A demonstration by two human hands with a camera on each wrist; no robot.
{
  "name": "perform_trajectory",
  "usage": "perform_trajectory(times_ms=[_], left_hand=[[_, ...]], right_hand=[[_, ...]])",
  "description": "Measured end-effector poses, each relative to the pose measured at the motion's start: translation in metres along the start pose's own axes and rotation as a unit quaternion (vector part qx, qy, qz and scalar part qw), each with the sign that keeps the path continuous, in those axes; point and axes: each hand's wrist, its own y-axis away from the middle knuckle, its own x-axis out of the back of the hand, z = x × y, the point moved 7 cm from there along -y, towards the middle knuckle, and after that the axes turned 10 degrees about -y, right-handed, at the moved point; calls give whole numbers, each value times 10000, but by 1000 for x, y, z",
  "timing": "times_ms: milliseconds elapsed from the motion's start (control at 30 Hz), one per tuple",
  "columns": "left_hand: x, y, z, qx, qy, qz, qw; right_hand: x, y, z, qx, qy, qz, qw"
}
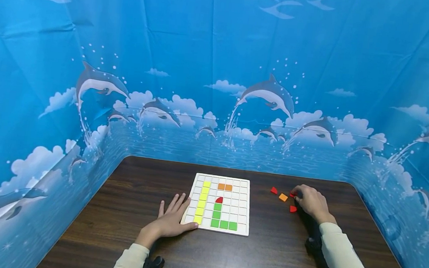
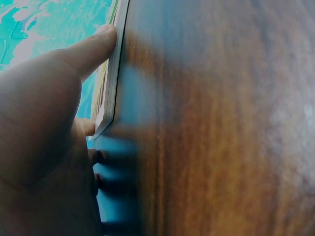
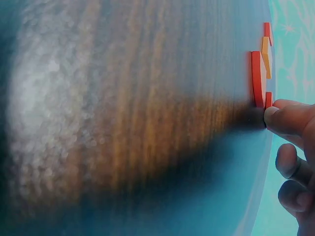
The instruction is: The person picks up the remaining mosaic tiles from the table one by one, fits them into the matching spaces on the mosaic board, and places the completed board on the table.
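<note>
A white grid board lies on the dark wooden table. My left hand rests at its lower left corner, fingers spread, with the thumb against the board's near edge. On the board are a column of yellow squares, green squares in an L, one red quarter-round piece and two orange squares. To the right of the board, my right hand pinches a small red piece at the tabletop between thumb and fingertip. Its other fingers curl inward.
Beside my right hand lie a loose orange square, a red piece farther left and another red piece nearer me. A blue dolphin-print curtain encloses the table's back and sides.
</note>
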Motion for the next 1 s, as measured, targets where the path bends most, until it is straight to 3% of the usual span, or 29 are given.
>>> perform_trajectory(times_ms=[300,467,733,1000], left_hand=[[5,3,4,170,-105,-157,9997],[12,9,11,40,45,-119,9999],[4,5,5,-184,81,90,9998],[10,8,9,-97,62,-1,9999]], right_hand=[[0,4,-1,24,61,-8,10000],[1,6,-4,14,52,34,10000],[4,7,-10,150,-51,178,9997],[6,9,-15,292,-43,277,9992]])
